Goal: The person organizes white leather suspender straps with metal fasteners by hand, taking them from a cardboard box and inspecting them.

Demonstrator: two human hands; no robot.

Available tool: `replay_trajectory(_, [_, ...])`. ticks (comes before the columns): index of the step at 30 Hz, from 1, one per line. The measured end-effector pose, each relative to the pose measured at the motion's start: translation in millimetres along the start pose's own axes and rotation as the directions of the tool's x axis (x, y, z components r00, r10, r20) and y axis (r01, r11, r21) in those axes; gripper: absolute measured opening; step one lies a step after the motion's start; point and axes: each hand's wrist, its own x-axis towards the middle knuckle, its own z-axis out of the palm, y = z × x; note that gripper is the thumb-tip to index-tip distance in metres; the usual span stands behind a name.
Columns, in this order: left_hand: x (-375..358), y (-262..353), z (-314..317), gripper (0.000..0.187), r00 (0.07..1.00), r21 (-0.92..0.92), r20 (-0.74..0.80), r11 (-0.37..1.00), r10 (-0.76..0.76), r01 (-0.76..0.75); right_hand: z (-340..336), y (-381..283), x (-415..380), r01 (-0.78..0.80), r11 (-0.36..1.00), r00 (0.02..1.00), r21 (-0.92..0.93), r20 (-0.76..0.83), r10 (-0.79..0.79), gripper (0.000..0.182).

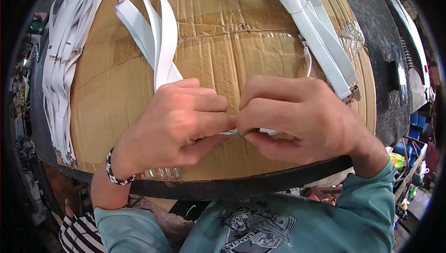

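Note:
My left hand (179,123) and my right hand (297,116) meet knuckle to knuckle over a cardboard-covered table (223,58). Both pinch the end of a white elastic strap (162,39) that runs up from under my left fingers to the far edge. A small piece of white strap and what looks like a metal clip (248,132) show between my fingertips; most of it is hidden by my fingers. A beaded bracelet (114,171) circles my left wrist.
A heap of white straps with metal clips (65,58) lies along the left edge. A finished white strap assembly with clips (316,25) lies at the upper right. Dark table surface (385,58) extends right. Cluttered floor items sit at lower right.

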Motion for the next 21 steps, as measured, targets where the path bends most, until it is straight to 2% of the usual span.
replay_trajectory(3, [0,1,3,0.036,1.0,0.017,-0.026,1.0,-0.013,0.013,-6,3,-2,-0.035,0.997,0.997,-0.071,0.066,0.039,0.027])
replay_trajectory(6, [-2,3,-2,0.035,0.999,0.011,0.039,0.999,-0.038,0.038,-15,15,-8,-0.106,0.973,0.967,-0.206,0.204,0.149,0.029])
replay_trajectory(11, [0,2,1,0.034,1.0,-0.008,-0.022,1.0,-0.021,0.02,-6,1,1,-0.009,1.0,1.0,0.001,-0.021,0.009,0.03])
replay_trajectory(15, [1,0,-2,0.033,1.0,-0.01,0.023,1.0,0.004,-0.004,6,1,-1,0.002,1.0,1.0,0.002,-0.002,-0.002,0.029])
replay_trajectory(17, [1,0,2,0.034,1.0,-0.009,-0.003,1.0,-0.011,0.011,1,0,0,-0.022,1.0,0.999,-0.014,0.029,0.023,0.028])
replay_trajectory(21, [1,2,-2,0.035,0.999,0.021,0.046,1.0,-0.009,0.008,-11,7,-2,-0.064,0.984,0.99,-0.169,0.11,0.083,0.025])
